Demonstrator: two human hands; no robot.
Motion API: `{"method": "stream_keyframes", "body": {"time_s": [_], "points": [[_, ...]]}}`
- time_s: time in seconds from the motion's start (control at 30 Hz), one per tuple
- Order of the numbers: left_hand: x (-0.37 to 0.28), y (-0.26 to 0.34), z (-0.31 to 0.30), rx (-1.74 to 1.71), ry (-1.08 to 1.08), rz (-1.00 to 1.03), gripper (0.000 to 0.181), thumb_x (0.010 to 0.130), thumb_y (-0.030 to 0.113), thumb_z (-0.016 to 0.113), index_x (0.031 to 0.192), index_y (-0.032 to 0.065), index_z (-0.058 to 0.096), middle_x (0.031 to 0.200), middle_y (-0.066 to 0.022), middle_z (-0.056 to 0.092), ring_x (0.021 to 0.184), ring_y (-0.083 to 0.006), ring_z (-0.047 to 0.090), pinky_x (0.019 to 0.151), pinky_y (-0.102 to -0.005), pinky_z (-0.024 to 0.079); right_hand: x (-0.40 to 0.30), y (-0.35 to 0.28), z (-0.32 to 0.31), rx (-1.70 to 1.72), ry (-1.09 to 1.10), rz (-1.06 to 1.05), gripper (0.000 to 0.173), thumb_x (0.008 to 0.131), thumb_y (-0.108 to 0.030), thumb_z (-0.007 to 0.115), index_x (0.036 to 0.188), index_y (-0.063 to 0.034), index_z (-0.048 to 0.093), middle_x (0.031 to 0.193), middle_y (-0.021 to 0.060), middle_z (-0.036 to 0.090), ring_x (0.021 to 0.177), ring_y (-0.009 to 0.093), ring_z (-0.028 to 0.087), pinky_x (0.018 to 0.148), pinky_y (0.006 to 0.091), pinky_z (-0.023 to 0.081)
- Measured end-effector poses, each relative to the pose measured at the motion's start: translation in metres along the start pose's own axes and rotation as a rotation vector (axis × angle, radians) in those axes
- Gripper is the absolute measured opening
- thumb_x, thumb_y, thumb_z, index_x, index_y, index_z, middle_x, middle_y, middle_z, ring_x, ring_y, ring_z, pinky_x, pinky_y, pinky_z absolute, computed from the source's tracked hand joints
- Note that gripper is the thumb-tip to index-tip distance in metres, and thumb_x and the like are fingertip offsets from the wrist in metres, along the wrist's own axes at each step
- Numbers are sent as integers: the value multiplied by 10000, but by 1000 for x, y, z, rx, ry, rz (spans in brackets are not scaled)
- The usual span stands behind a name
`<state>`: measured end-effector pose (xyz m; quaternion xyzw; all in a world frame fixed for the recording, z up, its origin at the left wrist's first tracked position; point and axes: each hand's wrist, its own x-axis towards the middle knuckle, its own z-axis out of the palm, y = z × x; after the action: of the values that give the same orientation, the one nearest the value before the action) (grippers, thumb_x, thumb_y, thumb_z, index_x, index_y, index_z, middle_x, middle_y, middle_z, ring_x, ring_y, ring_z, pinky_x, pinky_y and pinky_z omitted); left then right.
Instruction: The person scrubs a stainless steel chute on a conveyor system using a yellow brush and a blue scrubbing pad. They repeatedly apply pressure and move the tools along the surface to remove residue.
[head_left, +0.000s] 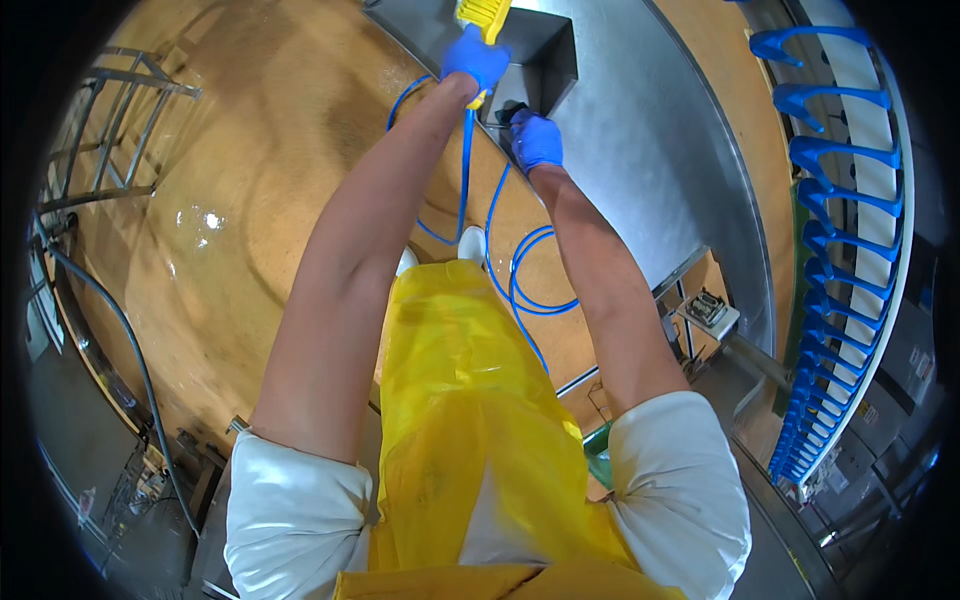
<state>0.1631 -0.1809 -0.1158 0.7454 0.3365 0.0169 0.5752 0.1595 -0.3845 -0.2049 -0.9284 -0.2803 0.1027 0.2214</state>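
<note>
My left hand (475, 61), in a blue glove, is closed around the handle of a yellow scrubbing brush (484, 16). Its bristles reach the top of the view. Below and to the right, my right hand (537, 140), also blue-gloved, grips a small dark object (511, 113) that is mostly hidden by the fingers. Both hands are over the near side of a rectangular stainless steel basin (555, 71) set in a metal table (637, 150). A blue hose (466, 172) rises from the floor towards the hands; where it ends I cannot tell.
Coils of blue hose (517, 270) lie on the wet tan floor (225, 247) by my white boots (472, 244). A row of blue hooked pieces (847, 206) lines a white curved rail at right. A metal frame (120, 127) stands at far left. I wear a yellow apron (472, 360).
</note>
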Motion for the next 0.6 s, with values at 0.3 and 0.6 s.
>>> {"method": "stream_keyframes", "body": {"time_s": [0.3,0.6], "points": [[-200,-38,-56,-619,-130,-57,431,1003,312,640,1323,58,504,770,-35,516,461,-135,512,392,-284,446,-34,2,-56,-26,73,105,387,939,-351,666,1239,-105,657,1022,219,739,936,445,700,815,529,557],[-337,-45,-41,-726,-320,-246,471,1007,166,592,1437,32,454,802,-58,500,467,-136,503,414,-267,463,2,-25,-1,23,-61,259,376,932,-409,673,1136,-94,667,1002,265,733,949,457,707,844,531,563]]}}
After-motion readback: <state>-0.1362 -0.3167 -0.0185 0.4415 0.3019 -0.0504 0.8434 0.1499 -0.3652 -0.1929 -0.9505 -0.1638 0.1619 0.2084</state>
